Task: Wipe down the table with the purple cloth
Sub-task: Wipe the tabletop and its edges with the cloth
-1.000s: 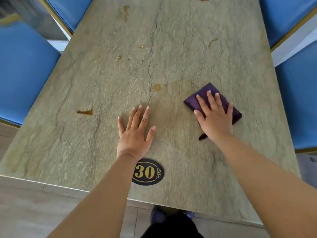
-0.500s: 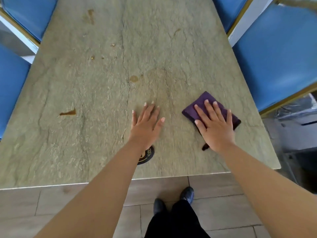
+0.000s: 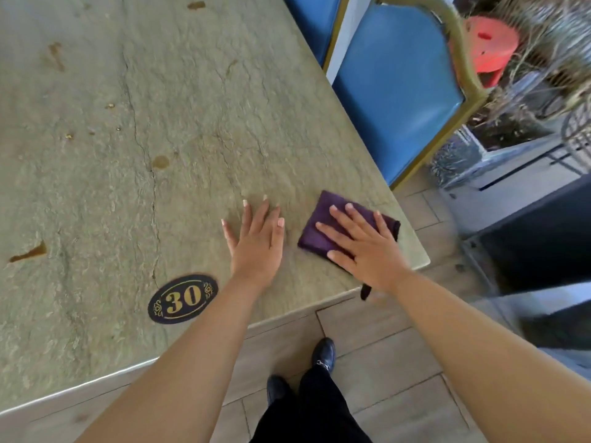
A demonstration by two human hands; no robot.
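Right hand (image 3: 367,247) flat, fingers straight, pressing the folded purple cloth (image 3: 323,225) onto the worktop (image 3: 192,123) near its right corner. Left hand (image 3: 259,241) just beside it, palm down, fingers relaxed, holding nothing. Brown stains (image 3: 28,252) well left of both hands.

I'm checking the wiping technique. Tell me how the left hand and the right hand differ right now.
The left hand lies flat on the bare table; the right hand presses flat on the purple cloth. The left hand sits nearer the number plaque; the right hand is by the table's corner. Both have straight, spread fingers, palms down.
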